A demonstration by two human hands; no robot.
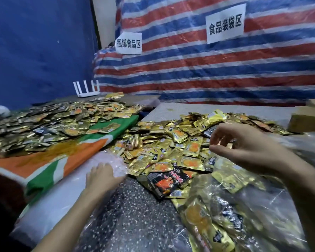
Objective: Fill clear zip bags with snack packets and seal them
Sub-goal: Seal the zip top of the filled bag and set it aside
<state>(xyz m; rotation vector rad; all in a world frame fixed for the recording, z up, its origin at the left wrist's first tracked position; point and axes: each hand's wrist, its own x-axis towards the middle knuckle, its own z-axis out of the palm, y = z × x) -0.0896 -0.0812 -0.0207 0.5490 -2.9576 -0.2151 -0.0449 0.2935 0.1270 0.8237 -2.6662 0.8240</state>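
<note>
Current step, judged from hand positions: the start of a fill cycle. The left hand (104, 176) rests palm-down on the stack of flat, clear plastic zip bags (65, 193) at the near left of the speckled dark tabletop (127, 211). Its fingertips merge with the crinkled film, so it cannot be told whether they pinch the top bag or merely press on it. The right hand (244, 148) hovers above the loose heap of gold foil snack packets (171, 148) at centre, fingers spread, loosely curved and holding nothing. One black-and-red printed packet (168, 180) lies at the near edge of the heap. Next move, as estimated: separate one bag from the stack, open its mouth, and lower the right hand to gather packets. Thin film layers are likely to cling, so a single-bag pick calls for care. Containers: the clear bags at the near right (225, 220) already hold gold packets, but the state of their zip closures is not visible. A brown cardboard box (305, 120) stands at the far right, contents hidden. A second spread of gold packets (44, 128) lies unbagged on a green, orange and white sheet (91, 148) to the left.
</note>
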